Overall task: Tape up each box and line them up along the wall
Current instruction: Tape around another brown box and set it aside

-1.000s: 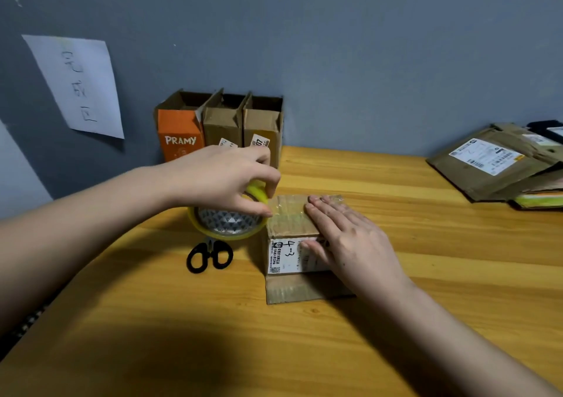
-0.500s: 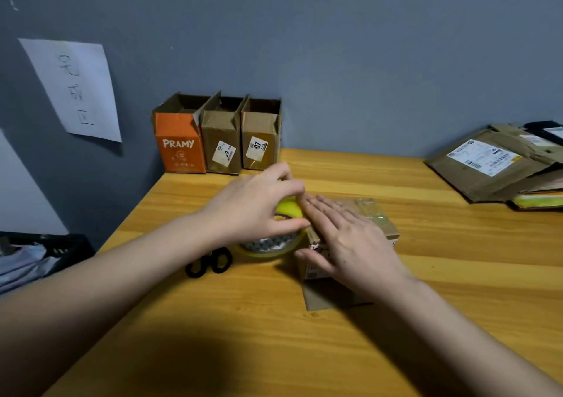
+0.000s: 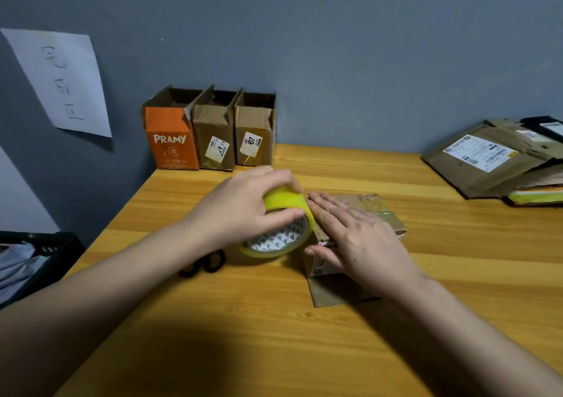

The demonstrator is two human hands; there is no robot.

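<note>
While flat on the cardboard box (image 3: 377,213) at mid-tabletop (image 3: 457,290), right hand (image 3: 362,241) released, fingers straight, pressing the top down. Left hand (image 3: 240,210) at 9 o'clock of the box, curled round the yellow tape roll (image 3: 283,229), roll touching the box's left edge. Black scissors (image 3: 207,264) at 8 o'clock of the roll, partly hidden by the forearm. Three open boxes (image 3: 210,134) against the wall (image 3: 365,61) at 11 o'clock; flattened mailers (image 3: 487,162) at 2 o'clock.

Dim, soft light; wide-angle edge distortion.
</note>
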